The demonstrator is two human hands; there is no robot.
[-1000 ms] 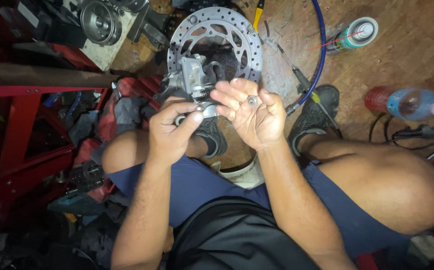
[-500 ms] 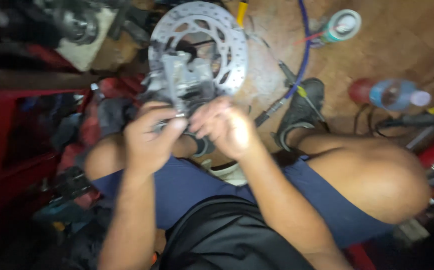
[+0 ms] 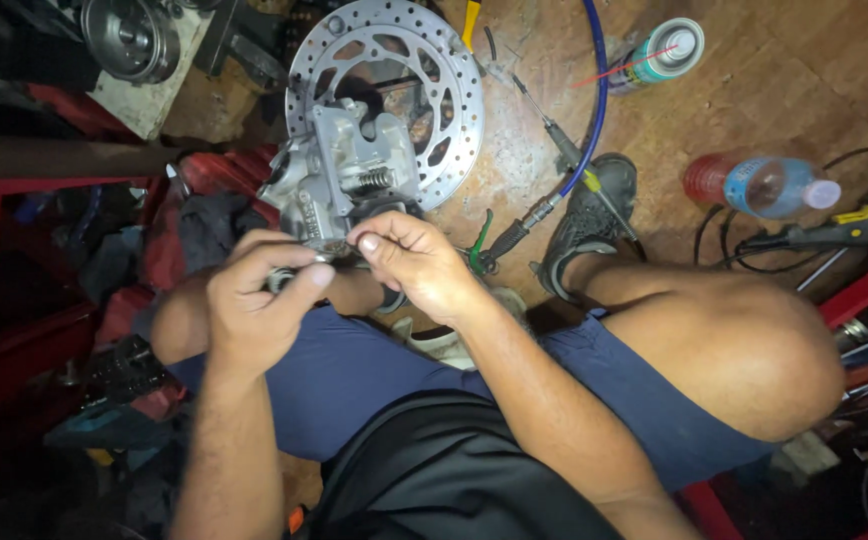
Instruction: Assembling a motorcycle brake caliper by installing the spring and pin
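I sit on the floor with knees apart. My left hand [image 3: 259, 300] grips the lower end of a grey metal brake caliper [image 3: 339, 170] with a small spring on it. My right hand [image 3: 414, 262] pinches a small part against the caliper's bottom edge with thumb and forefinger; the part itself is mostly hidden. Just behind the caliper a drilled silver brake disc [image 3: 454, 100] lies flat on the wooden floor.
A blue cable [image 3: 599, 90] curves past a spray can [image 3: 666, 52]. A plastic bottle [image 3: 759, 185] lies to the right near a power tool [image 3: 854, 225]. Red metal frames [image 3: 14, 320] stand left. A round metal hub [image 3: 132, 35] sits top left.
My right hand turned from palm-up, showing a small part, to palm-down, pinching at the caliper. Both hands came together on the caliper.
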